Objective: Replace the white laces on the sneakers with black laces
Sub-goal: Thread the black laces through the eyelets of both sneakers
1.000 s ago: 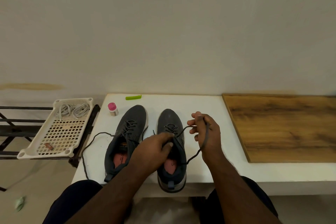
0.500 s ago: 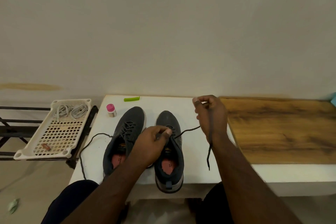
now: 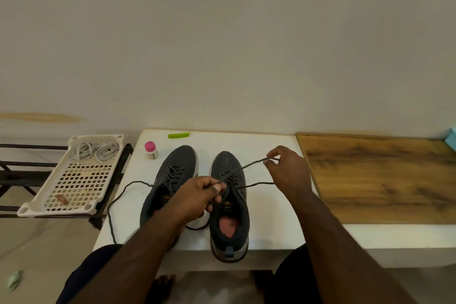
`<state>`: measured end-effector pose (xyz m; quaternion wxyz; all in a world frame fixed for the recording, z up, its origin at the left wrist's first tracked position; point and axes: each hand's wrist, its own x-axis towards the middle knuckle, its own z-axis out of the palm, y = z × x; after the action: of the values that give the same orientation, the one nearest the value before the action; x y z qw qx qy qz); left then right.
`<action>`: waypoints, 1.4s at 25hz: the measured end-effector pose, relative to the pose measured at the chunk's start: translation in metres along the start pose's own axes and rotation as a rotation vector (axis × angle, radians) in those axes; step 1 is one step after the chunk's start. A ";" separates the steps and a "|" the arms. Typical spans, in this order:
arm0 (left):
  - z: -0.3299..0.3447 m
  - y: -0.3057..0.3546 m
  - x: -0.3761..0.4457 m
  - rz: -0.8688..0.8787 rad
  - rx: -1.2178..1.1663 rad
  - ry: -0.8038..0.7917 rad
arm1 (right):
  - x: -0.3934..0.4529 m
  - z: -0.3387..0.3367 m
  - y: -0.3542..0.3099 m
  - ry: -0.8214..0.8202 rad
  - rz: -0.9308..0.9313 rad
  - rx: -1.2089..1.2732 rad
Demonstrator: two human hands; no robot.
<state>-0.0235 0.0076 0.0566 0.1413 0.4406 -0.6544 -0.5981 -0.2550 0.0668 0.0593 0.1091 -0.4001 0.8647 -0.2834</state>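
The thin black cord lace (image 3: 249,166) runs taut from the eyelets of the right dark grey mesh sneaker (image 3: 230,205) on the white table (image 3: 271,217). The right hand (image 3: 287,170) pinches its far end; the left hand (image 3: 197,195) pinches it beside the eyelets. Limp and light, it likely handles best held near the stiff tip.

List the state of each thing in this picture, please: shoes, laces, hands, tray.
Left dark grey sneaker: black-laced, lace end trailing loose.
Right dark grey sneaker: black lace being threaded.
Black lace: pulled taut between both hands.
Left hand: pinching lace.
Right hand: pinching lace.
White plastic tray: holding white laces.
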 end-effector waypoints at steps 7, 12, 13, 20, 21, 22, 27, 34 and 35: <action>0.005 -0.010 0.010 0.148 0.260 -0.006 | -0.049 0.008 -0.036 -0.464 -0.555 -0.114; 0.001 -0.019 0.010 0.109 0.370 0.140 | -0.054 0.013 -0.021 -0.228 -0.226 0.142; 0.003 -0.020 0.011 0.096 0.426 0.140 | -0.054 0.015 -0.016 -0.224 -0.174 0.217; 0.025 -0.025 0.019 0.126 0.656 0.198 | -0.066 0.038 -0.010 -0.280 -0.088 0.342; 0.025 -0.025 0.020 0.139 0.670 0.198 | -0.067 0.040 -0.011 -0.284 -0.072 0.349; 0.024 -0.026 0.020 0.142 0.659 0.198 | -0.068 0.042 -0.012 -0.287 -0.060 0.351; 0.015 -0.033 0.023 0.013 0.269 0.195 | -0.069 0.053 -0.012 -0.283 -0.082 0.288; 0.013 -0.031 0.019 -0.130 -0.036 0.157 | -0.068 0.061 -0.015 -0.266 -0.145 0.155; 0.013 -0.032 0.019 -0.134 -0.038 0.154 | -0.067 0.063 -0.015 -0.277 -0.175 0.119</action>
<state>-0.0306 0.0052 0.0184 0.1592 0.5251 -0.5992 -0.5829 -0.1752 0.0845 0.0144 0.2255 -0.5020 0.7849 -0.2850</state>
